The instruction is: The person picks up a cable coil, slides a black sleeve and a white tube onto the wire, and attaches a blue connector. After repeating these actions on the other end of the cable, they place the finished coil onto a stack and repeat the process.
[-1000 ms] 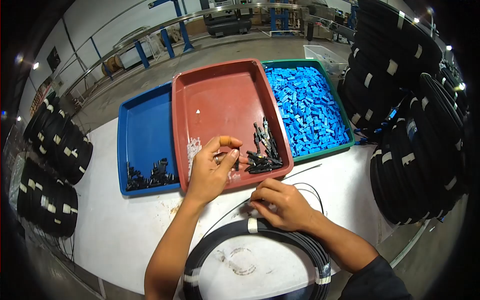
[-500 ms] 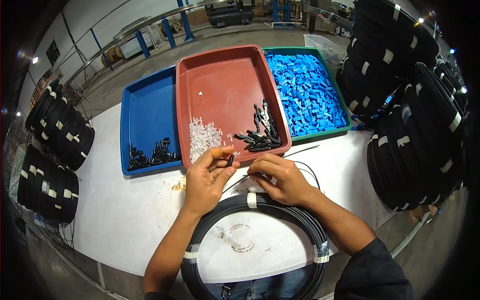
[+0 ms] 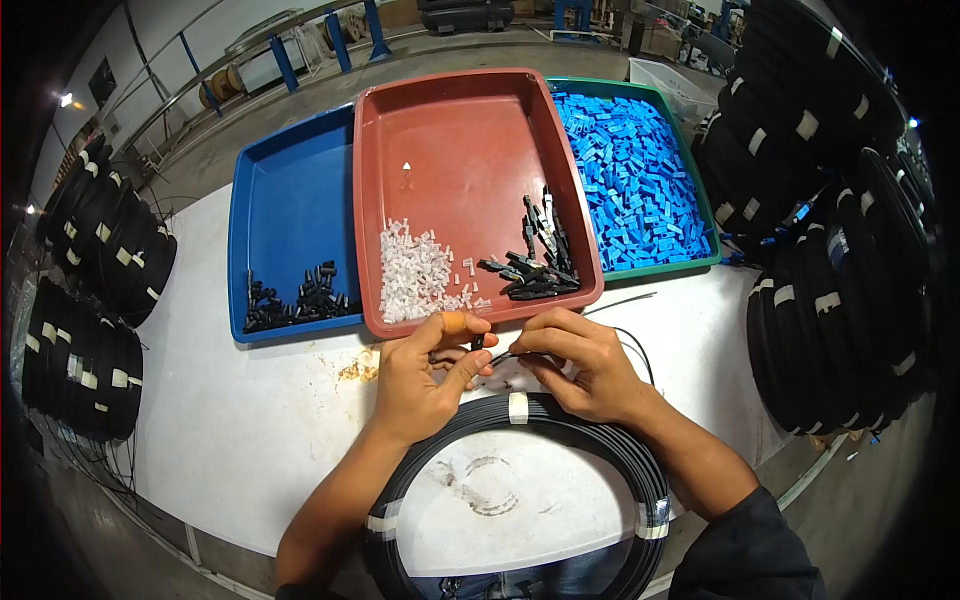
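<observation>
My left hand (image 3: 418, 388) is closed, pinching a small black connector piece (image 3: 478, 342) between thumb and fingertips. A tan wrap covers part of its index finger. Just to the right, my right hand (image 3: 580, 362) grips the end of a thin black cable (image 3: 502, 358), whose tip points at the left fingertips. Below both hands lies a black cable coil (image 3: 622, 452), bound with white tape and overhanging the table's near edge. Part of the cable loops out behind my right wrist.
A red tray (image 3: 450, 130) holds white clips (image 3: 412, 275) and black connectors (image 3: 535, 270). Black sleeves (image 3: 305, 300) lie in the blue tray (image 3: 290, 190), blue pieces (image 3: 640, 190) in the green tray (image 3: 712, 245). Cable coil stacks flank the white table (image 3: 220, 430) at left (image 3: 85, 365) and right (image 3: 835, 320).
My hands have drawn closer together, bringing the cable end up to the fingertips of my left hand. The whole view has shifted slightly.
</observation>
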`<act>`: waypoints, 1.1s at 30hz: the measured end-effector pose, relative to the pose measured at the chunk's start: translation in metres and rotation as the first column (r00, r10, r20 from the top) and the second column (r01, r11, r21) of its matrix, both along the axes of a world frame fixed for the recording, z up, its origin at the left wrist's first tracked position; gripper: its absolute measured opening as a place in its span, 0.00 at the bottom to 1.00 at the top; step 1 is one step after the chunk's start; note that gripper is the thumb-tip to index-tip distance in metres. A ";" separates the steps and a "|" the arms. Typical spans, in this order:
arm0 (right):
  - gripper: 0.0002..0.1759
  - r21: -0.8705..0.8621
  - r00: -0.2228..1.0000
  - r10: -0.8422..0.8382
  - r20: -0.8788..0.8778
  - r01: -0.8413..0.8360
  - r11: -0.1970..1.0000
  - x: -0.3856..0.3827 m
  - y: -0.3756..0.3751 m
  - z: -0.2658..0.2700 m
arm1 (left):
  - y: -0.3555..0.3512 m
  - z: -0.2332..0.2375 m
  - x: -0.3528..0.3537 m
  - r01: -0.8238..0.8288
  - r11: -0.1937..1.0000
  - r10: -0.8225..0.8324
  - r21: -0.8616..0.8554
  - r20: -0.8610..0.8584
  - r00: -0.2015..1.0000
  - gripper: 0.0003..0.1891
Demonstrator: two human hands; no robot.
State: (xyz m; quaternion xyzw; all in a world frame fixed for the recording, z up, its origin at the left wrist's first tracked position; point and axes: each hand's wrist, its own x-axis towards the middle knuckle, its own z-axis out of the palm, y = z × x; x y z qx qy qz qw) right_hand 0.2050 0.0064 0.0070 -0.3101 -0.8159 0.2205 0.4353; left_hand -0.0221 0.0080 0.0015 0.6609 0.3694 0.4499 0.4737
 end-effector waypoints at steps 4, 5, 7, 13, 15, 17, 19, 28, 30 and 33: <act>0.15 0.019 1.000 0.015 -0.013 -0.015 1.000 0.001 0.000 0.000 | 0.004 -0.007 0.000 0.006 0.996 -0.007 0.084 0.011 1.000 0.14; 0.15 0.018 1.000 0.017 -0.011 -0.017 1.000 0.001 -0.001 0.000 | 0.003 -0.006 0.000 0.001 0.997 0.000 0.076 -0.013 1.000 0.14; 0.14 0.001 0.999 0.025 -0.031 -0.025 1.000 0.000 -0.001 0.001 | 0.002 -0.001 0.001 -0.006 0.998 0.009 0.070 -0.038 0.999 0.15; 0.12 0.052 0.997 -0.057 -0.048 0.060 0.997 -0.001 -0.003 0.003 | -0.004 0.007 0.005 -0.092 0.931 0.155 0.354 -0.153 0.976 0.19; 0.13 0.057 0.997 -0.061 -0.048 0.064 0.996 -0.001 -0.003 0.002 | -0.003 0.006 0.003 -0.036 0.924 0.114 0.380 -0.185 0.976 0.18; 0.13 0.064 0.997 -0.065 -0.050 0.068 0.996 -0.001 -0.002 0.002 | -0.002 0.007 0.003 -0.020 0.924 0.107 0.383 -0.208 0.972 0.18; 0.13 0.097 0.997 -0.038 -0.066 0.044 0.994 0.000 -0.001 0.000 | -0.003 0.007 0.002 -0.002 0.923 0.098 0.385 -0.230 0.968 0.17; 0.12 0.108 0.998 -0.010 -0.060 0.017 0.994 -0.001 0.000 -0.001 | -0.003 0.005 0.002 0.018 0.918 0.083 0.397 -0.235 0.968 0.14; 0.12 0.139 0.998 -0.019 -0.059 0.027 0.990 -0.001 0.001 -0.001 | -0.004 0.008 0.002 0.038 0.917 0.070 0.398 -0.253 0.965 0.14; 0.11 0.208 0.998 -0.034 -0.047 0.043 0.977 -0.001 0.002 -0.002 | -0.004 0.005 0.003 0.034 0.944 0.039 0.330 -0.213 0.976 0.15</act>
